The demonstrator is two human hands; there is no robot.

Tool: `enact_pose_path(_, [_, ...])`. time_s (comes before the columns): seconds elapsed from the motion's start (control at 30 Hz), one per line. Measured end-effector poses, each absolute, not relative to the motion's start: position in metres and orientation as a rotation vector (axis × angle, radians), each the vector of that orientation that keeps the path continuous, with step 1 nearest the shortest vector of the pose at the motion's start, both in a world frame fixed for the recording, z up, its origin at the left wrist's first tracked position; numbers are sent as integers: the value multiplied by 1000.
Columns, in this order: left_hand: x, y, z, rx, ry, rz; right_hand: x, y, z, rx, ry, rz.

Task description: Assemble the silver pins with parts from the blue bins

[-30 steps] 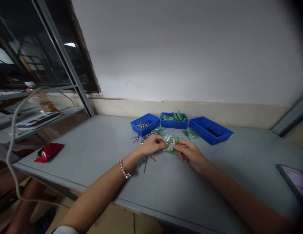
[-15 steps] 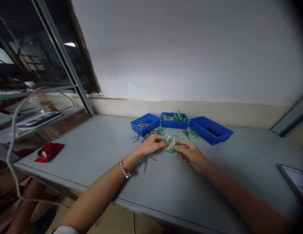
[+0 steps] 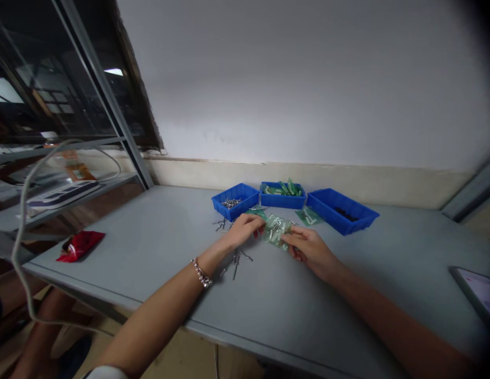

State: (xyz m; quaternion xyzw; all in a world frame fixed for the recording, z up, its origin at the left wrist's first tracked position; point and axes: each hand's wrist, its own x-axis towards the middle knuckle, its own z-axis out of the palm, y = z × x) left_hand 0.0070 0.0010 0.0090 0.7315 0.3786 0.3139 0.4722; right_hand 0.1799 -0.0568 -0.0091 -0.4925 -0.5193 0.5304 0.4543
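My right hand [image 3: 308, 246] pinches the right side of a small clear greenish plastic bag [image 3: 275, 229] with silver metal pieces inside. Close to the bag's left edge, my left hand [image 3: 247, 230] is closed with its fingers curled; whether anything is between its fingertips is hidden. Silver pins that look like blind rivets [image 3: 236, 263] lie loose below the left hand, with more behind it, partly covered. Another greenish bag [image 3: 308, 216] rests flat behind my right hand. Part of a further green bag [image 3: 257, 212] shows behind the left hand.
Along the wall stand a blue bin [image 3: 235, 211] of small metal parts, a blue bin [image 3: 282, 201] of green bags and a blue bin [image 3: 349, 226] with dark pieces. A red packet [image 3: 81, 246] lies left, a tablet-like device [image 3: 476, 289] right. A white cable [image 3: 21, 221] hangs at left.
The left hand's fingers have come off the face of the bag and drawn slightly left to its edge. The right hand keeps its hold in nearly the same place.
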Motion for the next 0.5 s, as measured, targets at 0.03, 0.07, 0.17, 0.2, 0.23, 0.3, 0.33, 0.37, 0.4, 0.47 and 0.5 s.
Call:
enact_pose_path(0.03, [7,1,9,1788,932,777,180,-57,-9,-1216,-1279,1305])
enact_pose_path(0.07, [6,2,10,1781,943,784,180,-56,-9,-1219,-1275,1297])
enact_pose_path(0.17, [6,5,10,1730,1011,777,180,-56,-9,-1227,-1258,1254])
enact_pose_path(0.2, [6,6,10,1700,1039,758,180,-55,-9,-1231,-1251,1235])
enact_pose_path(0.23, [5,7,9,1665,1063,733,180,-55,-9,-1234,-1243,1214])
enact_pose_path(0.3, [5,8,9,1590,1084,688,181,-55,-9,-1237,-1227,1182])
enact_pose_path(0.33, [5,8,8,1557,1076,670,181,-55,-9,-1238,-1219,1171])
enact_pose_path(0.37, [4,8,8,1528,1060,654,181,-55,-9,-1240,-1213,1163])
enact_pose_path(0.4, [4,8,8,1500,1037,635,181,-54,-9,-1242,-1207,1156])
enact_pose_path(0.47, [4,6,8,1442,978,582,181,-54,-10,-1245,-1206,1133])
enact_pose_path(0.5, [5,5,8,1408,954,548,181,-54,-11,-1244,-1214,1118])
